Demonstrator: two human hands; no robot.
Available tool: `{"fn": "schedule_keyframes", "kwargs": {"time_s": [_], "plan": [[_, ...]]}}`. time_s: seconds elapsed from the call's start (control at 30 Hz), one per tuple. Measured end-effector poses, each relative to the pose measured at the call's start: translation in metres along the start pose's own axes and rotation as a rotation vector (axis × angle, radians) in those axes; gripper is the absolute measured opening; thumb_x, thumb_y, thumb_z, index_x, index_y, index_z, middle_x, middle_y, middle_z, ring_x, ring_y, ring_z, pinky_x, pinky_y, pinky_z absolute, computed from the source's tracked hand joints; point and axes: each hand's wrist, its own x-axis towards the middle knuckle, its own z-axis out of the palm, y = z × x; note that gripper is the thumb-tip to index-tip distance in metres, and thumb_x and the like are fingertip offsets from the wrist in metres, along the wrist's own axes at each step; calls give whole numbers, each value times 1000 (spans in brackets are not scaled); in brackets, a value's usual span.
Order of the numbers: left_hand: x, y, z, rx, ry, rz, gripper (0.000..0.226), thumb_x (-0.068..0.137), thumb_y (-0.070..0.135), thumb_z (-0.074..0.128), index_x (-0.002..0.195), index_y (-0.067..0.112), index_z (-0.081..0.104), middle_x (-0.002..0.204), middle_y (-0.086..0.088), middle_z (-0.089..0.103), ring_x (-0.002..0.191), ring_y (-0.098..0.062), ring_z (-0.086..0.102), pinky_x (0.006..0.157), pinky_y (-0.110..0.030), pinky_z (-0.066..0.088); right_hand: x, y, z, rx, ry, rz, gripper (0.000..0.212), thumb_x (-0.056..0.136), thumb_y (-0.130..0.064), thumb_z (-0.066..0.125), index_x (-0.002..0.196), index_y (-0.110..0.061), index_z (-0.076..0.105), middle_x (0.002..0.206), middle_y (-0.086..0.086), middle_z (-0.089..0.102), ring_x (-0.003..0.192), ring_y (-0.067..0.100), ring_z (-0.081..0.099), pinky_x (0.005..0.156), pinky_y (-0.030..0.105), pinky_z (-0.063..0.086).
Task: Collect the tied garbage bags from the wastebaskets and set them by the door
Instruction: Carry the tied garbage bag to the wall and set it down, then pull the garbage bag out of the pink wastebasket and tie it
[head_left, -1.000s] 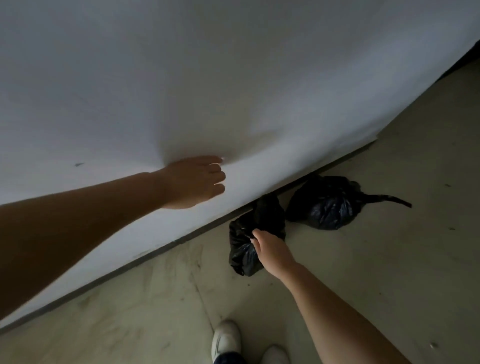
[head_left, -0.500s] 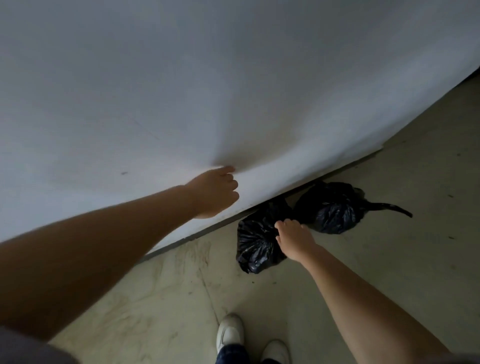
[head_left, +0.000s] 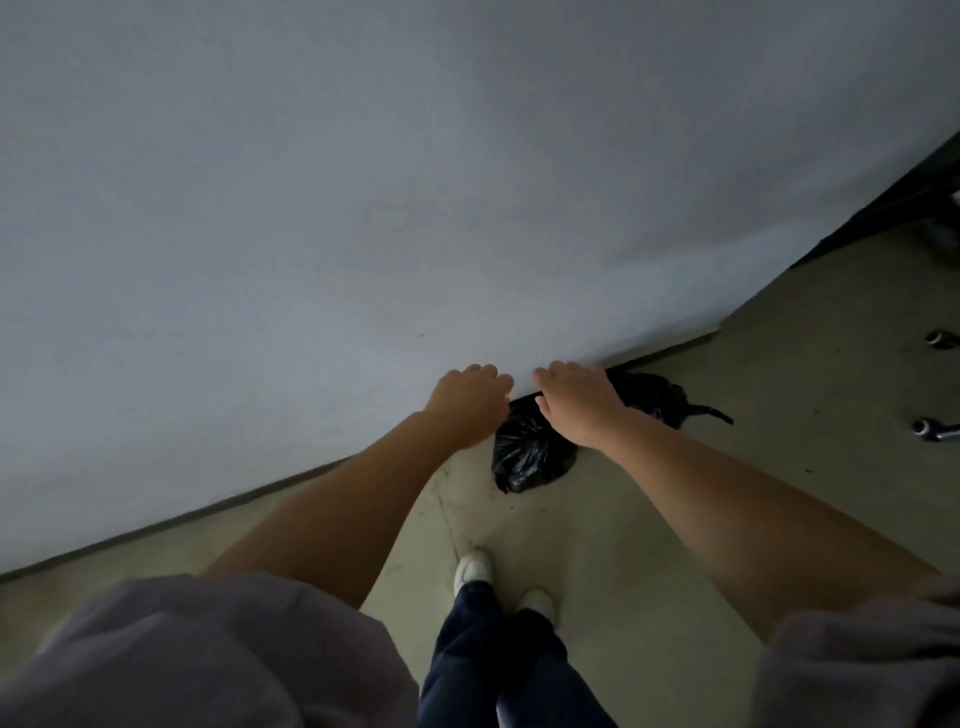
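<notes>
Two tied black garbage bags lie on the floor against the foot of the white wall (head_left: 467, 182). The nearer bag (head_left: 530, 457) sits just below my hands. The farther bag (head_left: 660, 397) lies to its right, its tied tail pointing right, and my right wrist partly covers it. My left hand (head_left: 467, 402) is raised in front of the wall with loosely bent fingers and holds nothing. My right hand (head_left: 576, 400) hovers beside it above the bags, also with nothing in it.
The pale floor (head_left: 779, 441) stretches to the right, where two metal chair casters (head_left: 932, 430) stand near the frame edge. A dark opening (head_left: 909, 197) shows past the wall's right end. My white shoes (head_left: 472, 569) stand just behind the nearer bag.
My right hand has let go of the nearer bag and risen next to my left hand. The view has pulled back and up as I straighten.
</notes>
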Motion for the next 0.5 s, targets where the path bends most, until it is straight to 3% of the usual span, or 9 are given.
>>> {"fn": "schedule_keyframes", "kwargs": {"time_s": [0.1, 0.23, 0.5], "plan": [[-39, 0, -9, -105, 38, -109, 30, 99, 23, 35, 121, 12, 51, 119, -10, 55, 109, -26, 52, 90, -35, 41, -17, -26, -14, 34, 74, -60, 34, 99, -25, 35, 129, -14, 43, 126, 9, 53, 117, 28, 49, 105, 46, 31], [-95, 0, -4, -157, 58, -277, 30, 99, 24, 35, 118, 11, 53, 116, -10, 57, 105, -26, 54, 87, -35, 44, -33, -66, -28, 77, 50, -151, 35, 100, -25, 33, 132, -17, 43, 133, 6, 49, 126, 25, 43, 113, 45, 23], [-222, 7, 38, -479, 111, -815, 26, 95, 23, 37, 107, 11, 58, 110, -10, 60, 99, -30, 59, 81, -38, 51, -66, -125, -32, -28, -21, -483, 34, 100, -23, 29, 129, -16, 45, 130, 7, 50, 123, 26, 42, 111, 44, 21]]}}
